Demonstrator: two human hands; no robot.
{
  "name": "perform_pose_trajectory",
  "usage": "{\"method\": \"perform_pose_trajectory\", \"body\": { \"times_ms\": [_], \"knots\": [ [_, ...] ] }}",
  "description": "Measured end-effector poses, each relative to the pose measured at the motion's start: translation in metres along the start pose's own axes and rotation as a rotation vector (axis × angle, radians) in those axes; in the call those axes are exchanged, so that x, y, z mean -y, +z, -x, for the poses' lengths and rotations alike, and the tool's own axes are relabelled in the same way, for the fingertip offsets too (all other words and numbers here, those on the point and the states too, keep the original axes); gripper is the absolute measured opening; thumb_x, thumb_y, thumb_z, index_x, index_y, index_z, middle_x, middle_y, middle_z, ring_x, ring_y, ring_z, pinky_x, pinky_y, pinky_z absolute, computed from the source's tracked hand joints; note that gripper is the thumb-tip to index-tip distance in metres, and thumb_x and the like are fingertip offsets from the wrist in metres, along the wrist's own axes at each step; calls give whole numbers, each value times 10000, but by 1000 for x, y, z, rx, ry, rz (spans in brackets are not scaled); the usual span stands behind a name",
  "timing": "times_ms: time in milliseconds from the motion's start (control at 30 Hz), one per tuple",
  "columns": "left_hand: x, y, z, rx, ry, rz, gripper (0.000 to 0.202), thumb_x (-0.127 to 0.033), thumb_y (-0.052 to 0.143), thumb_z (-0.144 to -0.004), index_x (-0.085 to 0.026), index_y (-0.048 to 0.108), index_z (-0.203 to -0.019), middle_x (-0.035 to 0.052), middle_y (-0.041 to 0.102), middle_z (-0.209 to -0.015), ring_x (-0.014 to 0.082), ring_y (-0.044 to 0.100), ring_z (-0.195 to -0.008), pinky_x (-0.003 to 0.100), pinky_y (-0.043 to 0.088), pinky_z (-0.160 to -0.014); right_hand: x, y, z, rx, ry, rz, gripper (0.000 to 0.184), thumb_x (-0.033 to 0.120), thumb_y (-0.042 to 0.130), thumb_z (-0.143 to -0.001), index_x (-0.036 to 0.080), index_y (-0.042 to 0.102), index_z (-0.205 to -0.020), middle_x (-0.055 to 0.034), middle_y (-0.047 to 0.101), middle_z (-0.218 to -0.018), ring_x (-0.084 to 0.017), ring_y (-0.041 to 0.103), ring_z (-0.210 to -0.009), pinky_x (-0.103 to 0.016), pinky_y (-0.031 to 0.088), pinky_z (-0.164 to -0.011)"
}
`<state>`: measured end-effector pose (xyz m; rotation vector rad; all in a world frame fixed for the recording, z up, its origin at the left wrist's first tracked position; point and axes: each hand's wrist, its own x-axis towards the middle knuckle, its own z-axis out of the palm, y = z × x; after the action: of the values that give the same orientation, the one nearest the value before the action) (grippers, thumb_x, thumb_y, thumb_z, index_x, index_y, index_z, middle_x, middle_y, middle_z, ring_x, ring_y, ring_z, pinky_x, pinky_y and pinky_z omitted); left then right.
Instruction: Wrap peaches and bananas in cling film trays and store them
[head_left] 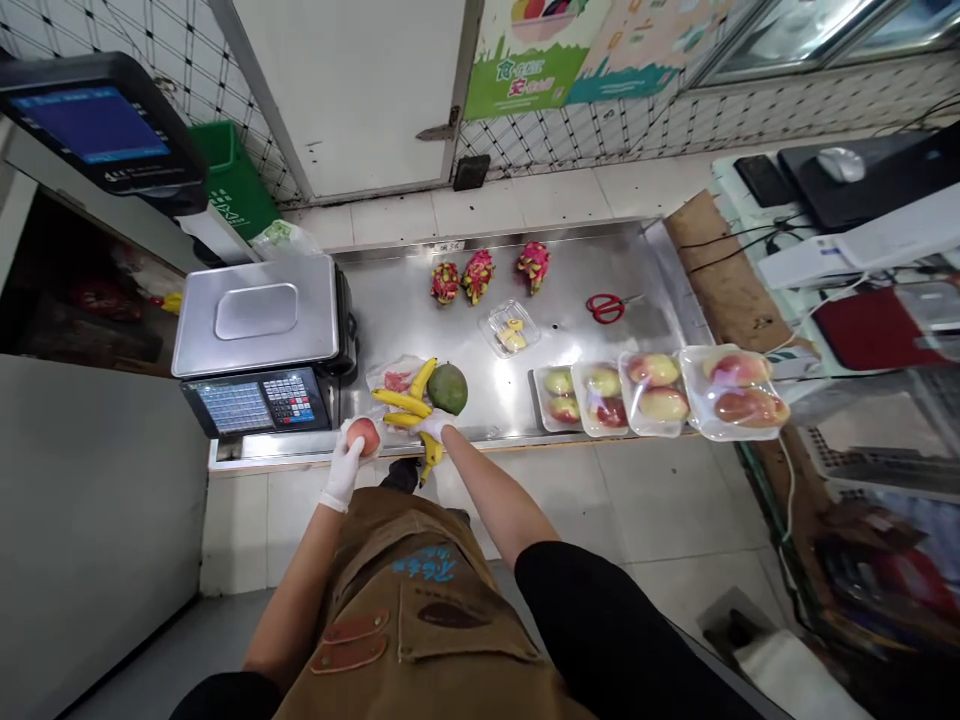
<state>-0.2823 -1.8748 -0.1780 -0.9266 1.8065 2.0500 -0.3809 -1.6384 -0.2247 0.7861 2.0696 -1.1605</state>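
Observation:
In a white glove, my left hand (pixel 343 468) is closed around a round reddish fruit (pixel 364 437) that looks like an apple, just over the counter's front edge. My right hand (pixel 433 425), also gloved, grips the bananas (pixel 401 402) at the front edge; one banana hangs down past the fingers, and part of the grip is hidden by the fruit. Right behind this hand lies a round dark green fruit (pixel 448 388). A clear plastic bag with something pinkish in it (pixel 397 378) rests behind the bananas.
The steel counter (pixel 480 275) bears a weighing scale (pixel 255 315) at left, several dragon fruits (pixel 478 275), a clear box with yellow pieces (pixel 510 330) and red scissors (pixel 606 308). Wrapped fruit trays (pixel 660 395) line the front right. A cluttered desk (pixel 810 290) adjoins at right.

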Motion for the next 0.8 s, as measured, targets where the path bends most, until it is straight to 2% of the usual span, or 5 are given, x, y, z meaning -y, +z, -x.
{"method": "perform_pose_trajectory", "body": {
  "times_ms": [133,400,500,633,800],
  "knots": [
    [3,-14,11,-27,-25,65,845,-652,876,-731,-153,661,-1377,198,711,-1391,406,686,-1310,551,662,-995,-9,-3,8,56,-3,11,464,161,1015,-492,131,753,-874,-94,809,-883,-248,746,-828,-306,579,-751],
    [1,-37,29,-120,-68,126,728,-671,874,-689,-140,712,-1160,194,753,-1237,394,713,-1209,578,669,-953,6,-15,22,195,-128,-153,460,167,939,-651,100,770,-1073,-120,824,-1060,-211,730,-889,-338,589,-859],
    [1,-42,35,-154,-63,162,782,-694,851,-698,-134,695,-1222,204,737,-1284,393,708,-1220,559,666,-942,26,-34,25,290,-185,-222,361,162,820,-797,66,759,-1140,-133,819,-1074,-174,730,-883,-300,572,-835],
    [-4,-46,42,-147,-37,241,844,-727,820,-719,-133,679,-1301,221,715,-1374,418,680,-1300,558,655,-960,57,-70,36,325,-224,-290,346,249,786,-836,112,750,-1152,-117,806,-1005,-177,693,-772,-273,573,-724],
    [-12,-46,47,-89,-42,400,882,-695,852,-666,-126,694,-1321,227,715,-1415,466,653,-1348,582,652,-960,78,-114,80,323,-254,-254,436,476,517,-998,135,743,-1149,-148,767,-974,-207,690,-753,-312,601,-737]
  ]
}}
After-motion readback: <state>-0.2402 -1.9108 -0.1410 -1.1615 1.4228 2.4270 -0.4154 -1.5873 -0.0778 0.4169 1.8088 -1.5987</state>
